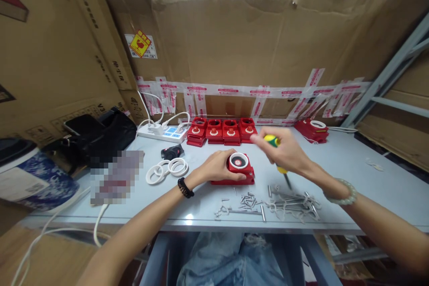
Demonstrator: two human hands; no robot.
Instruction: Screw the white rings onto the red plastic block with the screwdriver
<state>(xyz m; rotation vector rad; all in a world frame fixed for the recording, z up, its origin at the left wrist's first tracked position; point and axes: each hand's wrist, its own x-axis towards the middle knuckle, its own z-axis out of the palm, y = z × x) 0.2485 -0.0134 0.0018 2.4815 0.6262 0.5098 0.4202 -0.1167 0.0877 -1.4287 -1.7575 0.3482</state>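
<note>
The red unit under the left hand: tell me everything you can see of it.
The red unit looks like moulded plastic: a squarish body on a wider flat base, topped by a white ring around a dark round opening with some red inside. It sits upright on the pale table, in front of a row of four similar red units. The left hand grips its left side. The right hand, holding a screwdriver, is close by on its right; contact cannot be told.

The counter (pixel 368 174) lies open at the right. A red unit (pixel 248 173) fills the middle, screws (pixel 248 200) the near edge; white rings (pixel 167 169) and a black bag (pixel 103 136) block the left.
</note>
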